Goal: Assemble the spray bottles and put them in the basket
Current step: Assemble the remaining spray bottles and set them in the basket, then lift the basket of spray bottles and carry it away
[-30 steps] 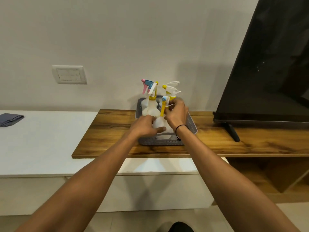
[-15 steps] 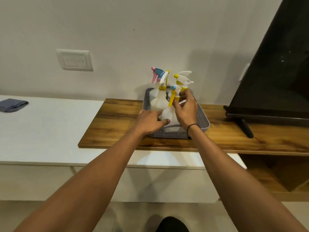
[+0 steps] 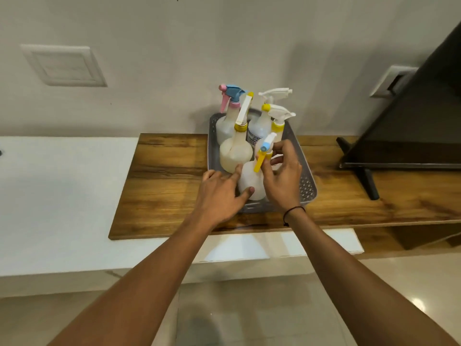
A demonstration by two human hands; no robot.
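Observation:
A grey perforated basket stands on the wooden shelf and holds several white spray bottles. The nearest bottle has a yellow trigger and a blue nozzle tip. My left hand grips its body from the left, thumb across the front. My right hand holds its spray head at the neck, fingers curled around it. Behind it stand a bottle with a yellow collar, one with a blue and pink head and two with white heads.
The wooden shelf lies on a white counter. A black television on a stand fills the right side, close to the basket. Wall switch plates sit on the wall behind.
The camera has moved closer and tilted down. Both hands stay on the nearest bottle in the basket; the left hand has shifted slightly lower on its body.

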